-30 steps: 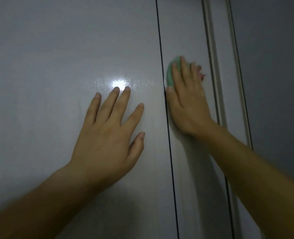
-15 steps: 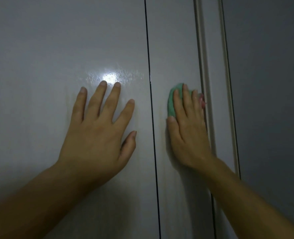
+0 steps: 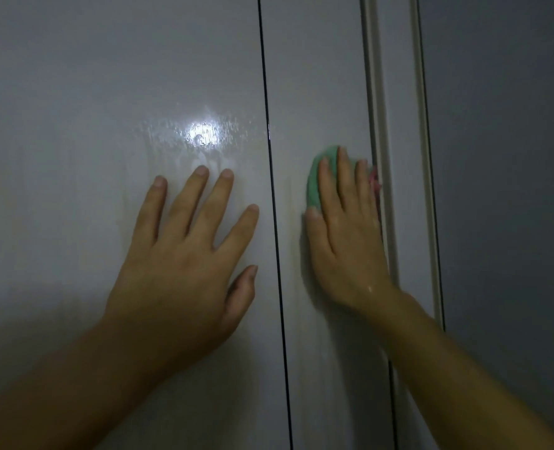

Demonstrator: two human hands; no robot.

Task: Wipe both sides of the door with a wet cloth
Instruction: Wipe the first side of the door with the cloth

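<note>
Door [image 3: 74,92], glossy white, fills the view; a dark seam [image 3: 269,125] splits a wide left panel from a narrow right strip. Left hand [image 3: 184,264] lies flat on the wide panel, fingers straight and spread, below a wet glare [image 3: 204,134]. Right hand [image 3: 344,241], fingers straight and together, presses a green cloth [image 3: 314,181] against the narrow strip.
</note>
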